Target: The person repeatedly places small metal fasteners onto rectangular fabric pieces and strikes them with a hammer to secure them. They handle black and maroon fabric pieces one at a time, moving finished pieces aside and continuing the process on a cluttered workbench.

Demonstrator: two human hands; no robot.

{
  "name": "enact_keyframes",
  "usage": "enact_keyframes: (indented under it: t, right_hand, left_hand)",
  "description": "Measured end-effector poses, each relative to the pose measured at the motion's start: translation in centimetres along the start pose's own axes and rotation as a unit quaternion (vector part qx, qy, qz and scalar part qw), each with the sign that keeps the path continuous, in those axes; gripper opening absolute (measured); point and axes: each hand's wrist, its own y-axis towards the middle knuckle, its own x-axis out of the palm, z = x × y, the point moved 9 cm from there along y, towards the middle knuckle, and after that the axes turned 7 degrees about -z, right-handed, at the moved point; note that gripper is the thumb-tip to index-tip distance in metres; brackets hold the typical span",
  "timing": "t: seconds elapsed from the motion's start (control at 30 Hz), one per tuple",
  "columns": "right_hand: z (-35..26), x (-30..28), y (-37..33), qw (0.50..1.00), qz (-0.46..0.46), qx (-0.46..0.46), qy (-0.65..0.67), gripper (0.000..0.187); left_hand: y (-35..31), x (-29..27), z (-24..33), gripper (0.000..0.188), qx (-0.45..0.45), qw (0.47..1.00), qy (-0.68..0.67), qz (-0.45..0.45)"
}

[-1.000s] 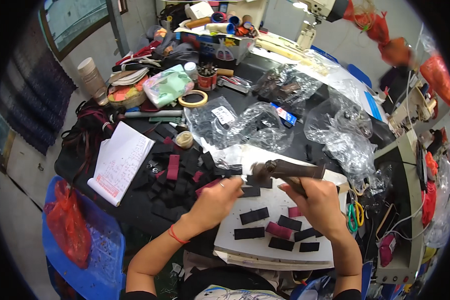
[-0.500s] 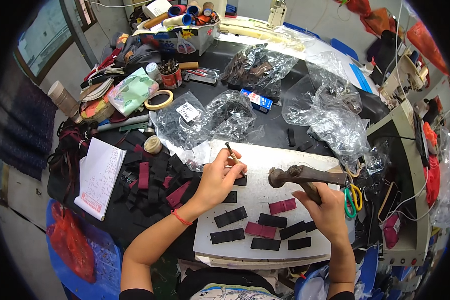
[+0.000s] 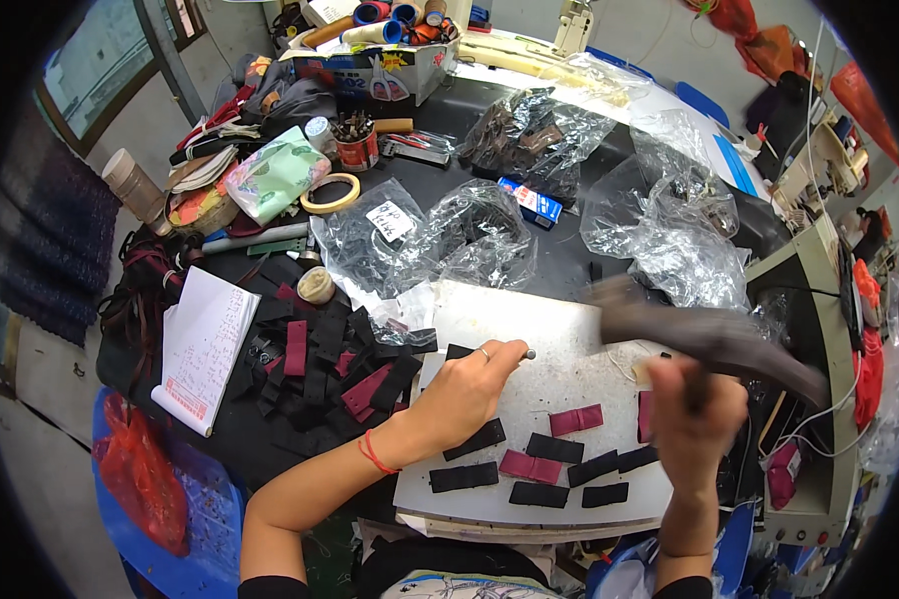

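My left hand (image 3: 464,394) is closed around a slim punch-like rod, and only its round end (image 3: 529,353) shows past the fingers. It hovers over the left side of a white board (image 3: 559,329), close to a black strip (image 3: 459,351). In my right hand (image 3: 697,419), blurred by motion, is a hammer (image 3: 714,337), raised above the board's right side. Several short black strips (image 3: 552,447) and maroon strips (image 3: 576,418) lie spread over the board's near half. What is under my left hand is hidden.
Left of the board lies a heap of black and maroon strips (image 3: 315,349), with a small round jar (image 3: 316,286) and a notebook (image 3: 208,339) beside it. Beyond the board are clear plastic bags (image 3: 479,230), a blue box (image 3: 530,203) and a tape roll (image 3: 330,193).
My left hand has come nearer and to the right, and the rod, upright before, is now tilted. The hammer has swung up and right. The view has shifted slightly.
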Motion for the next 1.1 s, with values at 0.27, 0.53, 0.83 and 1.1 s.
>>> enact_keyframes:
  t: [0.27,0.53,0.83,1.1]
  right_hand:
    - [1.8,3.0,-0.2,0.992,-0.091,-0.024,-0.081,0.021]
    - [2.8,3.1,-1.0,0.993,-0.096,0.029,-0.054,0.02]
    - [-0.8,-2.0,-0.5,0.99,0.088,0.042,0.099,0.009]
    - [0.9,4.2,0.2,0.98,-0.129,-0.014,-0.148,0.028]
  left_hand:
    - [0.4,-0.6,-4.9,0.016,-0.142,0.957,-0.253,0.008]
    - [0.3,-0.8,-3.8,0.014,-0.084,0.973,-0.212,-0.041]
    - [-0.4,-0.4,0.2,0.014,0.044,0.997,-0.028,-0.062]
    - [0.3,-2.9,-4.2,0.02,-0.134,0.966,-0.216,0.053]
